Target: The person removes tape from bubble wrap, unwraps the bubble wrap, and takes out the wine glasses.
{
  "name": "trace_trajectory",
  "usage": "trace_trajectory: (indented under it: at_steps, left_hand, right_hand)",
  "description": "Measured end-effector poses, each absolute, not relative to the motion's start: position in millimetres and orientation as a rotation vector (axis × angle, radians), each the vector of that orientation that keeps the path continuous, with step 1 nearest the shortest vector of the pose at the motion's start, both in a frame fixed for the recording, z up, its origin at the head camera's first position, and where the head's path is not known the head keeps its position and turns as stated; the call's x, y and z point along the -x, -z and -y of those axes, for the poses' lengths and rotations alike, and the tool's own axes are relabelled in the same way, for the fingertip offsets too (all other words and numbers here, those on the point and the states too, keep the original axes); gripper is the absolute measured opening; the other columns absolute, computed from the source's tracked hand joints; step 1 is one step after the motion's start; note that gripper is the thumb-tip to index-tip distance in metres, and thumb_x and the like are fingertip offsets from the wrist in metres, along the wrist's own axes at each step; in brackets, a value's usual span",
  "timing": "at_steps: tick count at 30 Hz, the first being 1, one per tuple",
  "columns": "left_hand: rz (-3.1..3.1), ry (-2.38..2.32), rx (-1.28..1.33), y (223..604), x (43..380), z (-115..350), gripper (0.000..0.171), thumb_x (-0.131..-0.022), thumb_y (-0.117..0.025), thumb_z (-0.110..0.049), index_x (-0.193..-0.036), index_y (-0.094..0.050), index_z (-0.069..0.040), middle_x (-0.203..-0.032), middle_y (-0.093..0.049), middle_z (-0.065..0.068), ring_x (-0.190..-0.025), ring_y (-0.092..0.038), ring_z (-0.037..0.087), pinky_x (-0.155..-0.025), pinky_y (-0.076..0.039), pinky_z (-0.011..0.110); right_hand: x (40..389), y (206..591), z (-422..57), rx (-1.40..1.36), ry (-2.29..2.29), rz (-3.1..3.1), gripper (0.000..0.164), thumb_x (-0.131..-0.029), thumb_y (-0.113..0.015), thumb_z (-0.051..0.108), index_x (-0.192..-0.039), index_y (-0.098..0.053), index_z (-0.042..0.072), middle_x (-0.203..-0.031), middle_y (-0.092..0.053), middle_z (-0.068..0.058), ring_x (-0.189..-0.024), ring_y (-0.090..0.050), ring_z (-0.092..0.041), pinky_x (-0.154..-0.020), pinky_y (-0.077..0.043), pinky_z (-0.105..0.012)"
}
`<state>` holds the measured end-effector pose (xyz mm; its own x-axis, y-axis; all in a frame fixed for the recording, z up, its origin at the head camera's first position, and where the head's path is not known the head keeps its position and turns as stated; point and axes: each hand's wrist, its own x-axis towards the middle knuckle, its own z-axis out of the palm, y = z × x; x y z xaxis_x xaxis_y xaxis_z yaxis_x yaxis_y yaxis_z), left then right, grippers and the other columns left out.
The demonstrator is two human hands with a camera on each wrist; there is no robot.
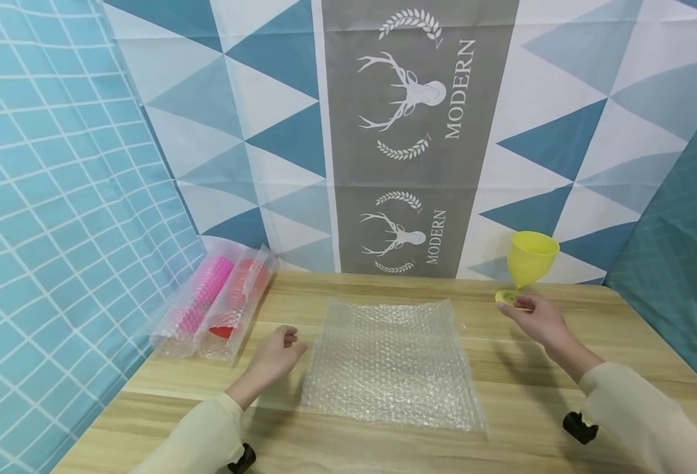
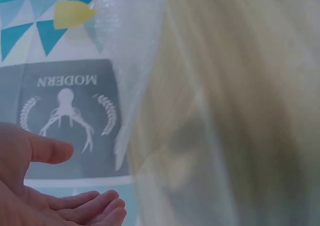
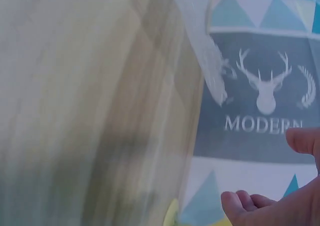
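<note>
Your right hand [image 1: 538, 319] is poised at the foot of a yellow goblet [image 1: 532, 260], which stands upright near the far edge of the wood-grain surface [image 1: 176, 388], at its right side. The right wrist view shows your thumb and fingers spread, with nothing gripped between them; whether a fingertip grazes the foot cannot be told. Your left hand [image 1: 276, 355] is empty as well, its fingers loosely bent and parted from the thumb, just beside the left edge of a bubble wrap sheet [image 1: 392, 362] lying flat at the centre. Farther left, a wrapped pink bundle [image 1: 208, 289] and a wrapped red bundle [image 1: 244, 283] lie side by side.

The goblet looks top-heavy, its wide bowl on a thin stem, so a sound hold would likely bring your thumb and fingers in low from opposite sides of the stem, with an even, light pinch and no sideways nudge at the foot. Any lift is best made straight up, the bowl level and free of the patterned backdrop [image 1: 407, 164] behind it. Your left hand would do well to leave the sheet flat and uncreased.
</note>
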<state>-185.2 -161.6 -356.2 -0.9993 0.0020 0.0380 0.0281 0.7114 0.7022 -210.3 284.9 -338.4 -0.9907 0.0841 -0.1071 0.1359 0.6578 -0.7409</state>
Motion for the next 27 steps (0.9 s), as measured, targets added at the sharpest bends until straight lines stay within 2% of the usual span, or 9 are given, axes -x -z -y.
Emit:
trace_trajectory:
  at_steps: [9, 13, 16, 23, 27]
  left_hand:
    - [2.889, 0.918, 0.095, 328.3, 200.1, 183.7, 0.051, -0.092, -0.057, -0.023, -0.129, -0.050, 0.012, -0.133, -0.053, 0.032, -0.126, -0.047, 0.048, -0.104, -0.042, 0.057]
    - [2.895, 0.958, 0.092, 314.9, 208.6, 195.9, 0.056, -0.094, -0.053, -0.023, -0.136, -0.040, 0.014, -0.140, -0.044, 0.035, -0.132, -0.039, 0.050, -0.109, -0.037, 0.059]
    - [2.894, 0.989, 0.076, 305.8, 215.8, 206.6, 0.060, -0.097, -0.049, -0.024, -0.139, -0.033, 0.014, -0.143, -0.038, 0.036, -0.133, -0.038, 0.050, -0.108, -0.038, 0.058]
    - [2.916, 0.861, 0.062, 293.0, 229.4, 231.3, 0.059, -0.098, -0.046, -0.027, -0.138, -0.034, 0.015, -0.135, -0.045, 0.038, -0.116, -0.054, 0.049, -0.092, -0.052, 0.053]
    - [2.930, 0.951, 0.018, 292.3, 236.8, 243.7, 0.060, -0.097, -0.045, -0.026, -0.137, -0.033, 0.017, -0.126, -0.049, 0.038, -0.101, -0.059, 0.040, -0.081, -0.057, 0.044]
  right_hand:
    - [195.1, 358.3, -264.4, -0.051, 1.257, -2.747, 0.073, -0.097, -0.050, 0.043, -0.140, -0.032, -0.015, -0.138, -0.043, -0.035, -0.125, -0.046, -0.047, -0.098, -0.048, -0.051]
    - [189.2, 364.0, -255.8, -0.017, 1.269, -2.730, 0.069, -0.097, -0.053, 0.038, -0.137, -0.036, -0.016, -0.132, -0.050, -0.034, -0.119, -0.052, -0.043, -0.095, -0.051, -0.047]
    - [185.3, 366.9, -250.7, -0.002, 1.302, -2.696, 0.067, -0.096, -0.054, 0.036, -0.135, -0.038, -0.016, -0.127, -0.054, -0.032, -0.112, -0.058, -0.037, -0.093, -0.053, -0.043]
    - [181.7, 373.8, -241.3, 0.044, 1.470, -2.493, 0.060, -0.098, -0.053, 0.027, -0.131, -0.039, -0.021, -0.120, -0.060, -0.029, -0.102, -0.066, -0.024, -0.090, -0.056, -0.037]
    - [181.1, 378.8, -239.1, 0.070, 1.578, -2.318, 0.059, -0.097, -0.052, 0.020, -0.129, -0.035, -0.027, -0.119, -0.060, -0.031, -0.099, -0.067, -0.019, -0.090, -0.057, -0.033]
